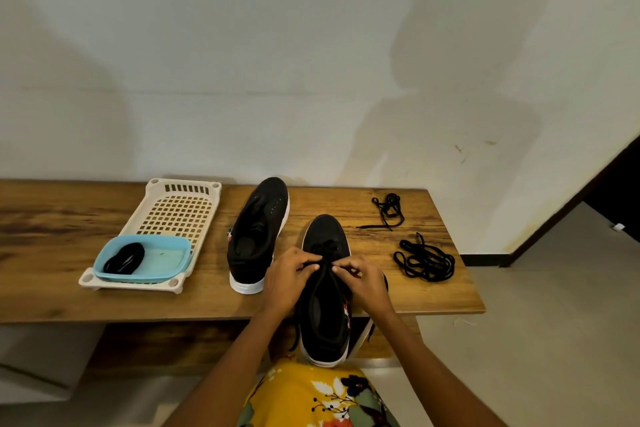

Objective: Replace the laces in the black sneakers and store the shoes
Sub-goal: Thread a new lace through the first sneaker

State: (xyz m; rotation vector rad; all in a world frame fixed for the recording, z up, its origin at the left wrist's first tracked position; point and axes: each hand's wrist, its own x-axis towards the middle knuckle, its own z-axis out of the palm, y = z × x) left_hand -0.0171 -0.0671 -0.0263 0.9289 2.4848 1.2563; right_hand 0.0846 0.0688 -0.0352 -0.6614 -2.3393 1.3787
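**A:** Where did the work stand at that moment?

**B:** The near sneaker (327,288) sat low in the centre of the frame, heel hanging over the front edge of the wooden table (381,295), toe pointing away. The left hand (289,279) and right hand (360,279) met over its eyelets, each with fingers curled and pinching a strand of the black lace (323,255) that already crossed the lower holes. Loose ends trailed down past the table edge on both sides.

**B:** The other sneaker (258,236) lay just left of it, apparently unlaced. Two loose laces sat at the right of the frame, one bundle (424,262) nearer, one (389,210) farther back. A third coil (124,258) rested in the blue tub (173,265) on the cream rack (180,211) at left.

**A:** So how should that threading have gone?

**B:** My judgement: pull both strands to equal length before each crossing, keep the flat lace untwisted, and feed the tip from the same side every time. Snugging each row lightly would have kept the tongue centred.

**A:** Any risk?

**B:** The overhanging heel. A hard tug could have tipped the shoe off the edge, so sliding it further onto the table seemed wise.
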